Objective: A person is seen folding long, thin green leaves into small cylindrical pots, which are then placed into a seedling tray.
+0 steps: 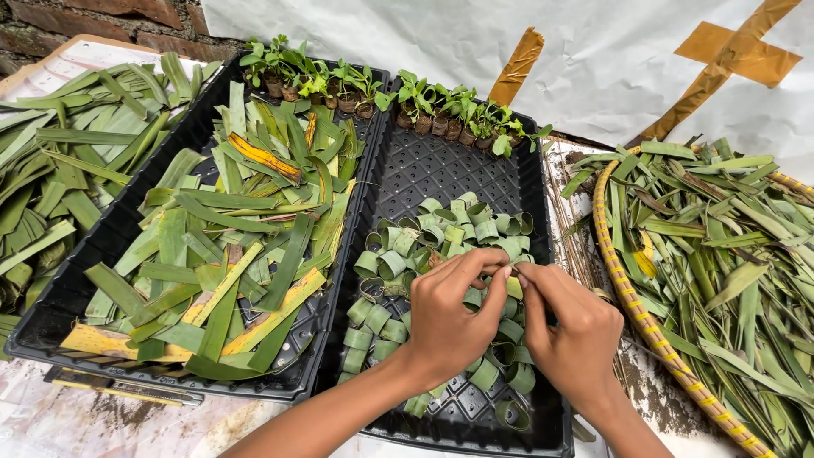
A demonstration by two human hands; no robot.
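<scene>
Green leaf strip (pixel 514 287) pinched between both hands, over the right black tray (pixel 441 174). Left hand (pixel 454 312) and right hand (pixel 570 326) meet fingertip to fingertip, thumbs and forefingers pressed together on the strip; other fingers curled in. Only a small pale-green bit of the strip shows, just below the fingertips. Its long axis and which way it points cannot be told: fingers cover most of it.

Below and around the hands, the right black tray holds many leaf rings (pixel 441 229), short rolled green loops, openings mostly facing up or tilted, piled loosely. Some rings are hidden under the hands and wrists. Seedlings (pixel 458 114) in small pots line the tray's far edge.

Left black tray (pixel 85 280), touching the right one side by side, is full of flat cut leaf strips (pixel 237 254), lying mostly lengthwise toward the far edge, some crossed, some yellowed. More seedlings at its far end.

Woven round basket (pixel 632 305) at right holds loose long leaves (pixel 721 246), cut off by the frame edge. Another leaf pile (pixel 59 161) far left, also cut off. White sheet (pixel 424 34) with brown tape behind.
</scene>
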